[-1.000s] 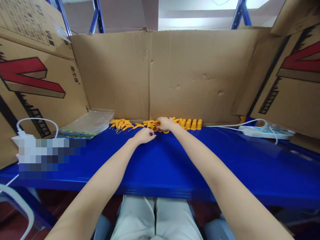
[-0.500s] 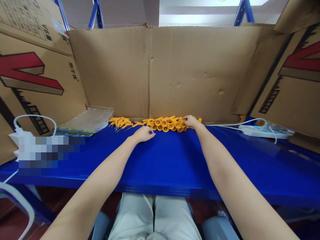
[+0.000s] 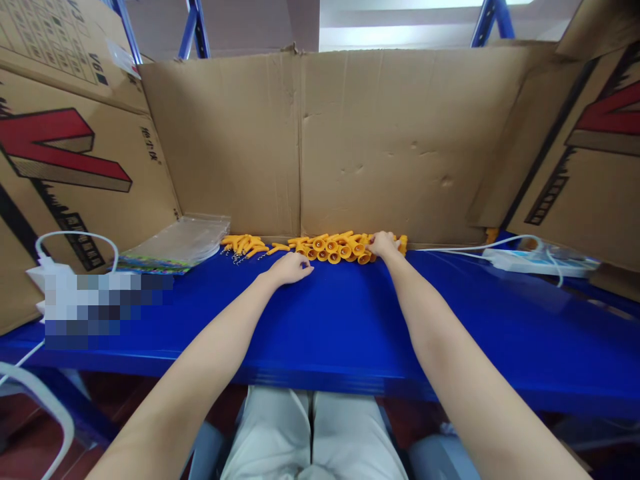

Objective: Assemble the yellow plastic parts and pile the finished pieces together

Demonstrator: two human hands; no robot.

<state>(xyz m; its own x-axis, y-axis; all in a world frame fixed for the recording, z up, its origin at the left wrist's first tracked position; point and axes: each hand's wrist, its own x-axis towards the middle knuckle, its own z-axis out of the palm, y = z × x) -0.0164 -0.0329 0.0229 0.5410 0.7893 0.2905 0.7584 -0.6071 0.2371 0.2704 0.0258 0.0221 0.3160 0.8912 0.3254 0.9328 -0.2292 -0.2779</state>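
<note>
Along the cardboard wall lies a stacked row of yellow horn-shaped pieces [image 3: 332, 250], their flared open ends facing me. My right hand [image 3: 384, 244] is at the row's right end, fingers closed on one of these pieces; the hand partly hides it. At the left end, my left hand [image 3: 291, 268] rests on the blue table, its fingers curled in and nothing visible between thumb and forefinger. Left of it is a loose heap of slim yellow pieces [image 3: 245, 244] with small metal chains.
Clear plastic bags [image 3: 187, 239] lie at the back left of the blue tabletop [image 3: 330, 327]. A white device with a cable [image 3: 57, 283] stands at the left edge. A white power strip [image 3: 543, 262] lies on the right. Cardboard [image 3: 390, 147] walls in the back and sides.
My right hand has shifted slightly at the right end of the row. My left hand keeps its curled pose, and the whole view has moved a little.
</note>
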